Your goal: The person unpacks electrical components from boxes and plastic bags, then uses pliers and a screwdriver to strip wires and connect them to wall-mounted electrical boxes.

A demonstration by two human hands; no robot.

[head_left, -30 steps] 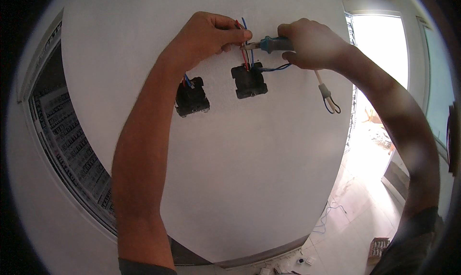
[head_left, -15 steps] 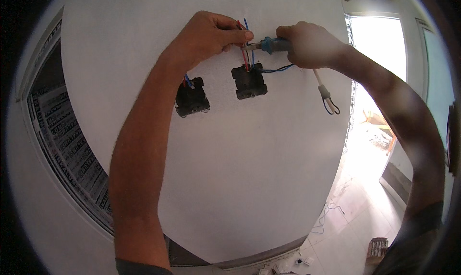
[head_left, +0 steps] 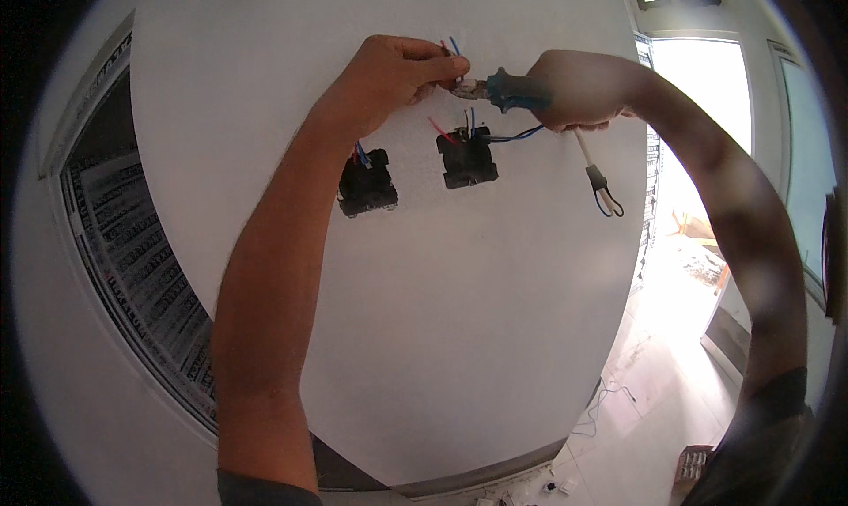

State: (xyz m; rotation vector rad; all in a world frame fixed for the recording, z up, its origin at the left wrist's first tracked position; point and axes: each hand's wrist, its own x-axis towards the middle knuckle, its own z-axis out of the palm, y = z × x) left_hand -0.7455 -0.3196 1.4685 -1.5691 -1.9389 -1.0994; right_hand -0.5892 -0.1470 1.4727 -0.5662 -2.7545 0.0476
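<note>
My left hand [head_left: 389, 80] pinches a few thin wires [head_left: 455, 45], red and blue, whose ends stick up past the fingertips. Right beside those fingertips are the jaws of blue-handled pliers [head_left: 511, 91], gripped in my right hand [head_left: 579, 89]. Below them a black wall box [head_left: 470, 163] sits in the white wall, with short wire ends [head_left: 439, 128] standing out of its top. Dark and blue wires [head_left: 517, 136] run from this box toward my right hand. A second black box [head_left: 368, 188] with wires is in the wall beside my left forearm.
A white cable [head_left: 587, 151] with a dark wrapped end and a wire loop hangs below my right hand; its upper end is hidden. A covered opening [head_left: 132, 268] lies left, a bright doorway [head_left: 698, 135] right. Small items [head_left: 552, 487] and a thin wire [head_left: 601, 409] lie on the floor.
The wires that ran from the right box up to my left hand are now cut through. Short ends stay at the box, the red one leaning left. The pliers have tilted slightly.
</note>
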